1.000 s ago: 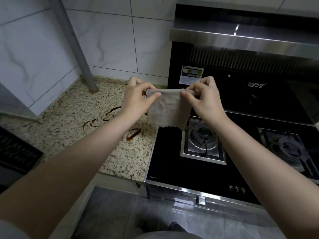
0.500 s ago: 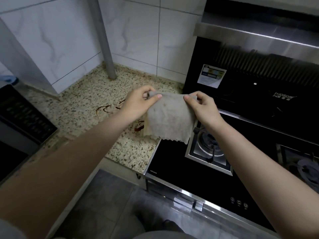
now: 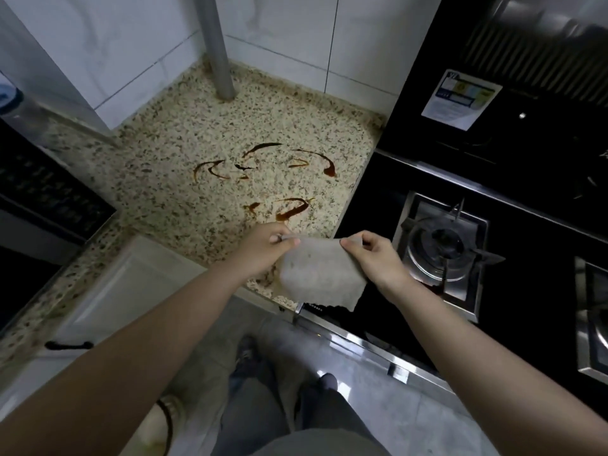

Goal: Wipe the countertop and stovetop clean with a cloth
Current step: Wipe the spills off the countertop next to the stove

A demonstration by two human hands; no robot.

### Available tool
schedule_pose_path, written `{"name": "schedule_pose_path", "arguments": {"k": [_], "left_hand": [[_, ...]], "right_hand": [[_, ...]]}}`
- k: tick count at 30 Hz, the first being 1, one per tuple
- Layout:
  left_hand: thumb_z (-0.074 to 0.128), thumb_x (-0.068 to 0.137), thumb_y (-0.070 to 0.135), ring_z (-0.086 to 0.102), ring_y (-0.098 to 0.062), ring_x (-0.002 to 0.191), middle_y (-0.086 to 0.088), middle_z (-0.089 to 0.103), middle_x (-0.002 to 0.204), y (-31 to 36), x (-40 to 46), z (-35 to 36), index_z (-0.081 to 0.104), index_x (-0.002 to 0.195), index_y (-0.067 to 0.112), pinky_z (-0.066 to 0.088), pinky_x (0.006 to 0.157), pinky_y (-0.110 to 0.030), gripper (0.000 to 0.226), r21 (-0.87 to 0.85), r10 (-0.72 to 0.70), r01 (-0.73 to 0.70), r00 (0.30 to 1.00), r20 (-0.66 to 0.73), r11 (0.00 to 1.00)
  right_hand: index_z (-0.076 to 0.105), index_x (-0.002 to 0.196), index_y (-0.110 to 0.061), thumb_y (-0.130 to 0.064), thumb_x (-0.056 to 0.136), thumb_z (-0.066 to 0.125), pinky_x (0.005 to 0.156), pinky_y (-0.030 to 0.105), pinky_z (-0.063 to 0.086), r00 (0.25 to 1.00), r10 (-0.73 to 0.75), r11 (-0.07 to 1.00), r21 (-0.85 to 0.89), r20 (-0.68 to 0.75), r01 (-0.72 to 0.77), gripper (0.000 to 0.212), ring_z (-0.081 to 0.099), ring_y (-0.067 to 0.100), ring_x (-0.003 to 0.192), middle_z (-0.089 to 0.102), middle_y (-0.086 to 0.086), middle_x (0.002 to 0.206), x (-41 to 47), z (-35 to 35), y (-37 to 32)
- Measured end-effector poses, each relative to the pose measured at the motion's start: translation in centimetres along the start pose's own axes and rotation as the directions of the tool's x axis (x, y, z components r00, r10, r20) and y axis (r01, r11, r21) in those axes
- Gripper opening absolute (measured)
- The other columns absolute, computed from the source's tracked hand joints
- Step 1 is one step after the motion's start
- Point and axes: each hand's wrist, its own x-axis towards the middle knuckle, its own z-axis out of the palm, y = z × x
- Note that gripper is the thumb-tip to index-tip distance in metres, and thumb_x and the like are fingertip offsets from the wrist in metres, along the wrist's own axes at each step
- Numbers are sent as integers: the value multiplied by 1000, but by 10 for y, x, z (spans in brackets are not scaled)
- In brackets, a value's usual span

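A grey cloth [image 3: 320,274] hangs spread between my hands over the front edge where the speckled countertop [image 3: 184,179] meets the black stovetop [image 3: 371,199]. My left hand [image 3: 263,250] pinches its upper left corner, and my right hand [image 3: 378,258] pinches the upper right corner. Brown sauce streaks [image 3: 263,172] lie on the countertop, just beyond the cloth. A small reddish stain [image 3: 434,287] shows by the left burner [image 3: 442,248].
A grey pipe [image 3: 218,47] stands at the back of the countertop against white tiled walls. A dark appliance [image 3: 42,192] sits at the left. A second burner [image 3: 595,324] is at the right edge. A white cabinet door [image 3: 108,291] lies below the counter.
The view has tilted down and leftward, so the whole stain now shows. My hands with the cloth have come lower and nearer, toward the counter's front edge.
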Motion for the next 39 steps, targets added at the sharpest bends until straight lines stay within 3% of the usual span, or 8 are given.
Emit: {"name": "schedule_pose_path", "arguments": {"k": [3,5,7,9,15,26,32,39], "left_hand": [[66,97,19,68,-16,86,9,66,90,-25,24,-7,68,92,21,56,61,-34,5,-18,-32,32,999,-2,999],[65,98,14,71,-16,85,8,68,97,-43,37,-9,66,97,23,63,66,-43,9,-20,-1,-1,996,-86,1000],[63,99,14,71,-16,87,4,71,102,-67,53,-14,67,107,20,63,73,-46,11,-17,28,-33,971,-238,999],[60,99,14,70,-18,90,0,72,104,-88,59,-15,67,109,18,62,76,-47,13,4,57,-60,930,-364,998],[53,102,14,55,-6,88,9,58,105,-119,55,-16,67,109,15,43,72,-16,15,222,235,-160,898,-373,962],[53,100,9,57,-22,112,-5,62,118,-159,71,-31,68,114,12,47,98,-49,20,374,327,-162,839,-435,913],[52,94,-1,54,-28,127,-12,60,129,-167,82,-32,67,110,5,42,105,-51,22,416,397,-189,769,-501,890],[34,105,12,42,-27,142,-8,55,143,-177,102,-39,62,120,10,32,119,-43,32,424,263,-16,805,-532,906]], "right_hand": [[71,87,-22,-29,97,70,76,28,50,998,44,997,-60,-52,-47,13,67,17,85,71,0,88,22,21,6],[69,119,-16,-31,100,66,85,17,42,994,11,962,-269,-111,-41,24,63,23,112,68,8,116,37,30,12],[45,153,-14,-38,103,58,117,30,29,989,-49,828,-559,-143,-40,57,33,30,150,42,13,159,49,50,27],[24,163,-10,-40,106,49,129,43,10,962,-230,713,-698,-146,65,69,7,32,159,14,13,171,40,78,45],[19,164,-12,-57,105,27,129,51,13,945,-260,502,-864,-200,-44,75,12,40,158,11,24,170,36,148,67],[15,165,-11,-55,105,23,129,51,10,935,-316,404,-914,-161,-21,74,8,40,158,10,27,169,94,147,53],[8,166,-14,-60,105,18,128,51,6,933,-289,463,-884,-216,-62,77,2,38,159,3,26,170,138,156,29],[16,165,-34,-65,105,23,125,60,10,938,-330,388,-921,-105,33,67,7,51,155,8,33,167,76,205,34]]}}
